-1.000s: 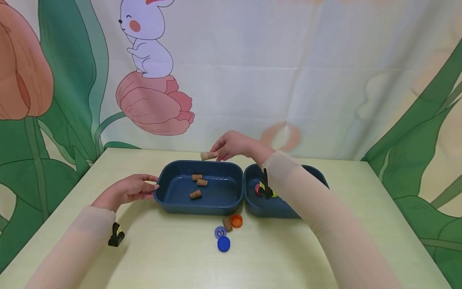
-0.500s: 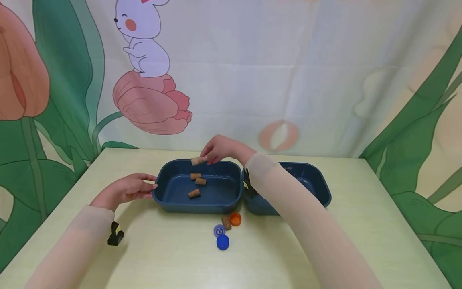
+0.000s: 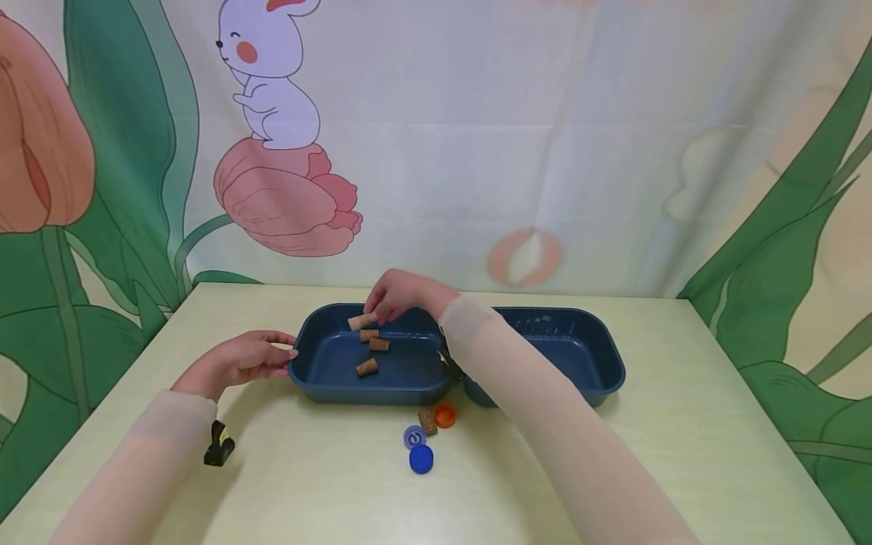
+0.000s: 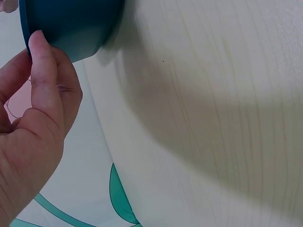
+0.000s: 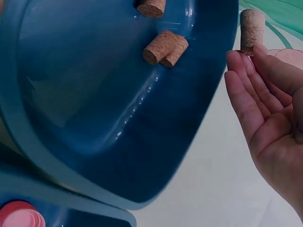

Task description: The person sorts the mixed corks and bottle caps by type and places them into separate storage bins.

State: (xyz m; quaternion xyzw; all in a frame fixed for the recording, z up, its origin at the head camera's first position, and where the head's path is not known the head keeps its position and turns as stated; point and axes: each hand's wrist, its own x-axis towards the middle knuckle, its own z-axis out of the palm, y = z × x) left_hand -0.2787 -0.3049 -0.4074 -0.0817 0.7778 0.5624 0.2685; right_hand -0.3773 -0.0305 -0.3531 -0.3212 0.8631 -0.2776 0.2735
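My right hand (image 3: pixel 402 294) pinches a wine cork (image 3: pixel 359 322) by one end, between thumb and fingertips, above the back of the left blue tray (image 3: pixel 381 395). In the right wrist view the free end of this cork (image 5: pixel 252 29) points upward, close by the tray's rim. Three darker corks lie on the tray floor, one of them a cork (image 3: pixel 367 367) nearer the front. At the tray's left end, my left hand (image 3: pixel 245 357) grips the rim. The left wrist view shows a fingertip against the outside of the tray wall (image 4: pixel 80 28).
A second blue tray (image 3: pixel 608 367) stands against the right end; a pink cap (image 5: pixel 21 216) is inside it. On the table in front lie a cork (image 3: pixel 428 423), an orange cap (image 3: pixel 445 415), a purple cap (image 3: pixel 414 437) and a blue cap (image 3: pixel 421 459). A printed curtain (image 3: pixel 436 174) hangs behind.
My right hand has moved left and down with the cork, from behind the left tray's back rim to over its inside. The left hand keeps its hold on the rim.
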